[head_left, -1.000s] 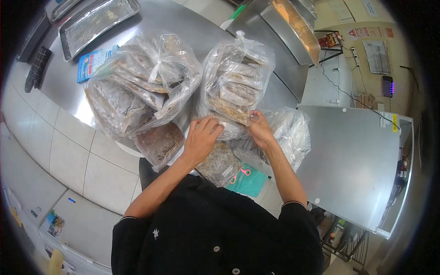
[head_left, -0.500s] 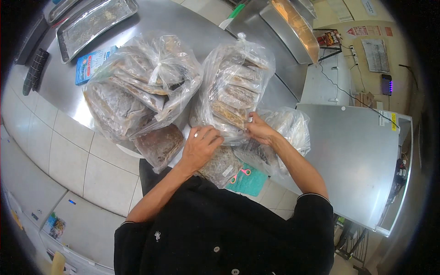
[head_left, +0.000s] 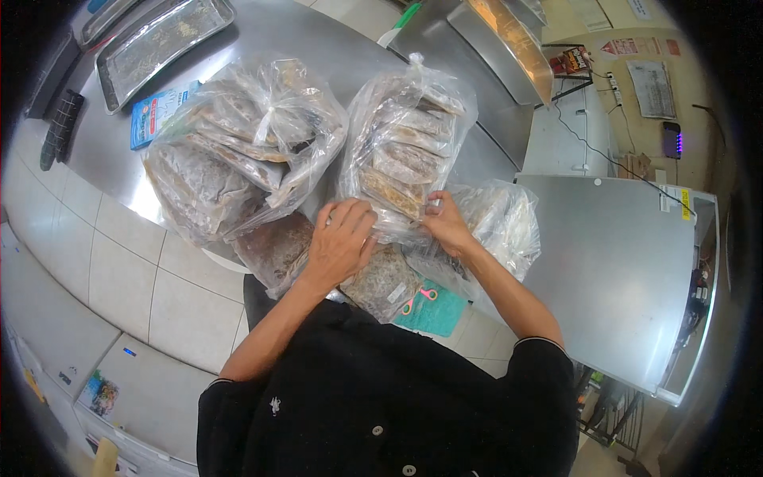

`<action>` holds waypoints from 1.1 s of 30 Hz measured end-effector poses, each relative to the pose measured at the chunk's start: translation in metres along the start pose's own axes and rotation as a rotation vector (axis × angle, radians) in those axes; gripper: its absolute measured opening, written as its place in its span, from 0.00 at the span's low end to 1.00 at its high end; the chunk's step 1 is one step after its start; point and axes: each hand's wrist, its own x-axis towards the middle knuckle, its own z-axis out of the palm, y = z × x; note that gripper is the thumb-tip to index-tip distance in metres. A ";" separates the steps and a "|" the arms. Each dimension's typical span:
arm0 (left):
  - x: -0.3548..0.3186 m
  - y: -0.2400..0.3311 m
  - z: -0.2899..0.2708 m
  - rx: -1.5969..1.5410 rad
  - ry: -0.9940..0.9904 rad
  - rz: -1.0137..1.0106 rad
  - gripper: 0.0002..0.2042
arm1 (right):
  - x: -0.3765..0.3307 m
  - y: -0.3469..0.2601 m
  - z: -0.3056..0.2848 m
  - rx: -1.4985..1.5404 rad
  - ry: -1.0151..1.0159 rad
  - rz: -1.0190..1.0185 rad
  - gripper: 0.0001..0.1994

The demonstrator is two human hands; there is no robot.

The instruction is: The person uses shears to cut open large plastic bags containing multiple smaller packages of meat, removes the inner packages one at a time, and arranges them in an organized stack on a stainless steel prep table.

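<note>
A tied clear plastic bag (head_left: 409,155) of flat brown packets, stacked in a row, lies in front of me. My right hand (head_left: 447,226) pinches its near right edge between bent fingers. At the near left corner my left hand (head_left: 342,242) rests with curled fingers on the plastic; its fingertips are partly hidden. Just below that hand is a flat frosty packet (head_left: 381,285), and another brown packet (head_left: 274,250) lies to its left. A bigger knotted bag of packets (head_left: 222,155) stands on the left. Beside my right wrist sits a further clear bag (head_left: 509,226).
Pink-handled scissors (head_left: 420,300) lie on a green mat (head_left: 445,314) near my body. On the steel table (head_left: 318,48) are a metal tray (head_left: 163,52) and a blue box (head_left: 155,115). A steel-topped unit (head_left: 608,270) stands at the right.
My left hand has shifted a little left and away from me along the bag. The right hand has moved slightly and still grips the bag's edge.
</note>
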 end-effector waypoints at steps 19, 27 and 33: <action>0.048 -0.004 -0.007 0.114 -0.189 0.191 0.08 | 0.005 0.043 0.046 0.365 0.323 -0.470 0.34; 0.037 -0.004 -0.001 0.067 -0.209 0.168 0.11 | 0.021 0.039 0.071 0.705 0.481 -0.577 0.36; 0.036 0.002 0.004 0.074 -0.185 0.146 0.11 | 0.003 0.040 0.058 0.305 0.262 -0.765 0.45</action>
